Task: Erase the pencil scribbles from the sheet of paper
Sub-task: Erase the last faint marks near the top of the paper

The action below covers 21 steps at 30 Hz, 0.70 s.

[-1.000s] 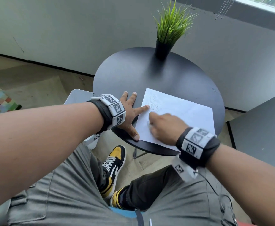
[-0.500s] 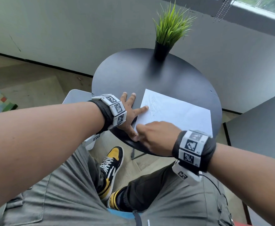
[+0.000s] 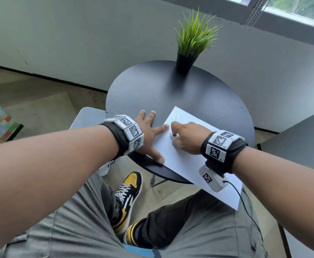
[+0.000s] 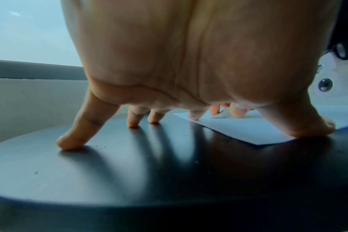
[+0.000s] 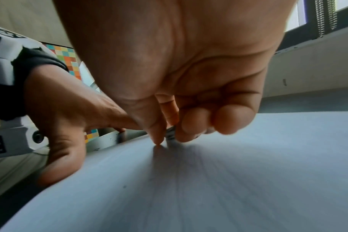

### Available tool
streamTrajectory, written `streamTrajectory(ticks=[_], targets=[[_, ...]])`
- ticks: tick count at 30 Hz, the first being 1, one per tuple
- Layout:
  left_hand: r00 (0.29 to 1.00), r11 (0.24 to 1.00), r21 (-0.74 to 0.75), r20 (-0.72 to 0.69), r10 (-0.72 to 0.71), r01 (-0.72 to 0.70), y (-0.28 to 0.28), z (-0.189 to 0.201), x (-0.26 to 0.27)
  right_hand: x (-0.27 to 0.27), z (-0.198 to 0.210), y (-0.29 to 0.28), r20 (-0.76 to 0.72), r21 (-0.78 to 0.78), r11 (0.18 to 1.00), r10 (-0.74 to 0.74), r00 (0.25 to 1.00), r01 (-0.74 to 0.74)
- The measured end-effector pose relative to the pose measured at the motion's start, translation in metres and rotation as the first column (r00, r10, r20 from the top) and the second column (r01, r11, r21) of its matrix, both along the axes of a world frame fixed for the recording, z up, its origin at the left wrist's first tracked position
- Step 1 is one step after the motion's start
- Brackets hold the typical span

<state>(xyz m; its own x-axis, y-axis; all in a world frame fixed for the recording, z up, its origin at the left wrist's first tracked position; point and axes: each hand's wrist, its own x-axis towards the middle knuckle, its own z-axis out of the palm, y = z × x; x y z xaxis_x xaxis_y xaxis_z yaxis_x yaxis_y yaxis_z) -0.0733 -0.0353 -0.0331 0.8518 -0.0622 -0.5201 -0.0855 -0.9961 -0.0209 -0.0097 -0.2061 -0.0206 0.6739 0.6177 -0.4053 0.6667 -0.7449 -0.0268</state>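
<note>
the sheet of paper (image 3: 187, 161) lies at the table's (image 3: 148, 94) near edge, one corner overhanging. the left hand (image 3: 148, 135), fingers spread flat, pins its left edge. the right hand (image 3: 186, 139) pinches a small eraser (image 3: 171, 135) against the paper.

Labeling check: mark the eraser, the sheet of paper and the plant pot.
eraser (image 3: 171, 135), head view, white tip under the right fingers.
sheet of paper (image 3: 186, 162), head view, bare middle area.
plant pot (image 3: 184, 63), head view, black side wall.
</note>
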Motion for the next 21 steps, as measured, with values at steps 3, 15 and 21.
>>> streamTrajectory(ticks=[3, 15, 21], targets=[[1.000, 1.000, 0.007, 0.003, 0.003, -0.003, -0.004, -0.001, -0.003, -0.016, -0.004, -0.001, 0.010, 0.022, 0.988, 0.153, 0.988, -0.153], [0.999, 1.000, 0.013, -0.034, 0.003, -0.003, -0.003, -0.008, 0.004, -0.026, -0.016, -0.008, -0.016, 0.059, 0.919, 0.392, 0.920, -0.390], [0.999, 0.999, 0.004, -0.021, 0.034, -0.034, -0.004, -0.018, 0.014, 0.023, -0.013, -0.019, 0.096, 0.087, 0.971, 0.212, 0.973, -0.220]])
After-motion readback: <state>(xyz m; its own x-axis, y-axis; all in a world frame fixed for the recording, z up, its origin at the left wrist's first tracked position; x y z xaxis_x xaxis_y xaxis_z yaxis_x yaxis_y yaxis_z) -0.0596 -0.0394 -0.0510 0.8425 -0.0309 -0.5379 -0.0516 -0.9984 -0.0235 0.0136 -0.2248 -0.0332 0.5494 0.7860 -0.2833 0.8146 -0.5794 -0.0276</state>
